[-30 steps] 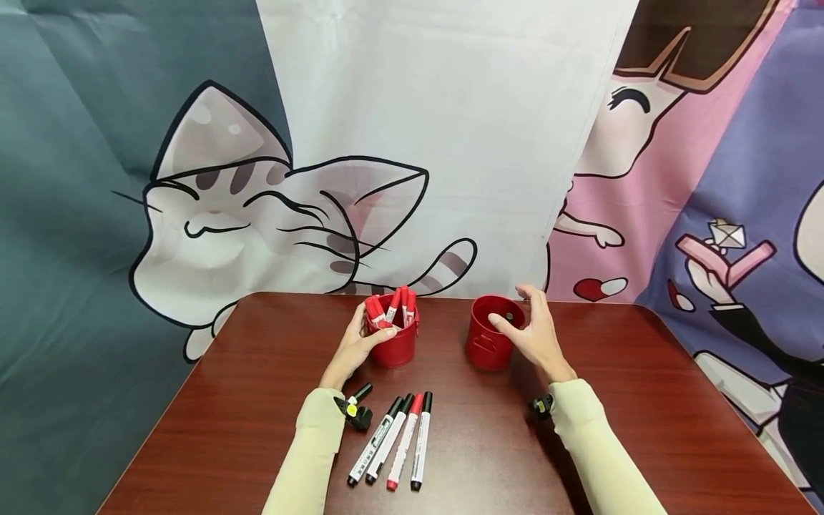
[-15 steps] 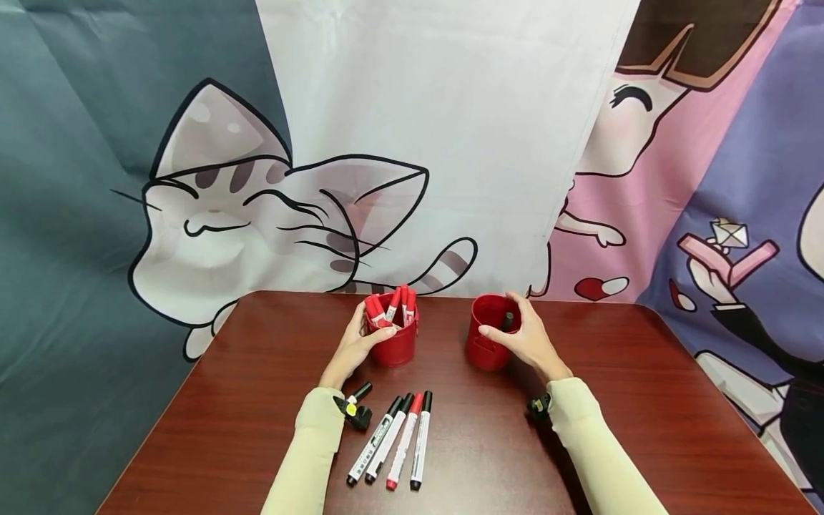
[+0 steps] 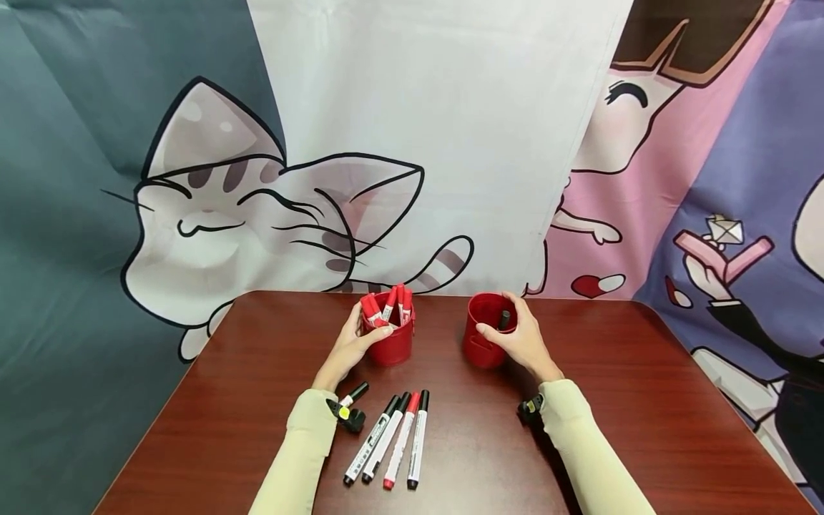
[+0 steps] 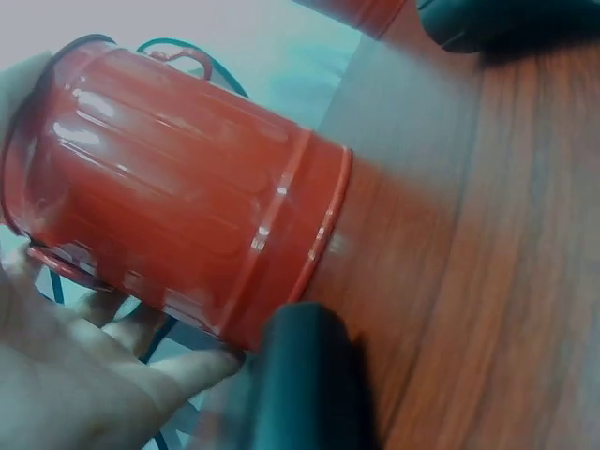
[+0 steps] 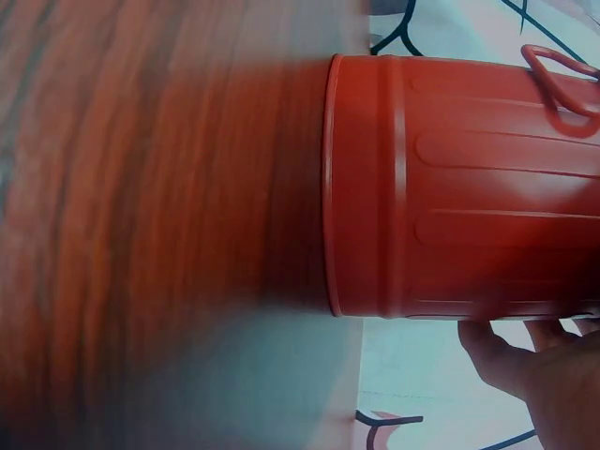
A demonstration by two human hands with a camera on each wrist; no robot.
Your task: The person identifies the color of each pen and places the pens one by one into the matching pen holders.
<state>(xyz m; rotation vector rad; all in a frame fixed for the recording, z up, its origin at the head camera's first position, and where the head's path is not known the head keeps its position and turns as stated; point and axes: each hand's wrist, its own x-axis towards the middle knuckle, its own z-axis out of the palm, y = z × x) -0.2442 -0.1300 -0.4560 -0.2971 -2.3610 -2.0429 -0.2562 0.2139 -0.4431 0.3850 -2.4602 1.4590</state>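
Red bucket (image 3: 479, 352), the right one on the desk (image 3: 650, 386), now has the right hand (image 3: 526, 345) gripping it near the rim, thumb and fingers closer than a second ago. We see the left hand (image 3: 347, 349) still wrapped round the left bucket (image 3: 394, 349) of red-capped markers (image 3: 369, 305), both forearms (image 3: 592, 450) reaching forward.

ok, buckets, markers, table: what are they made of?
Buckets: likely painted metal, fairly glossy red; pressed panels and wire-like loop handles suggest it, though plastic is possible.
Markers: probably plastic, smooth-looking; white barrels, solid red or black caps.
Table: wood or wood-look laminate, semi-gloss; streaky grain, soft reflections. Core not visible.
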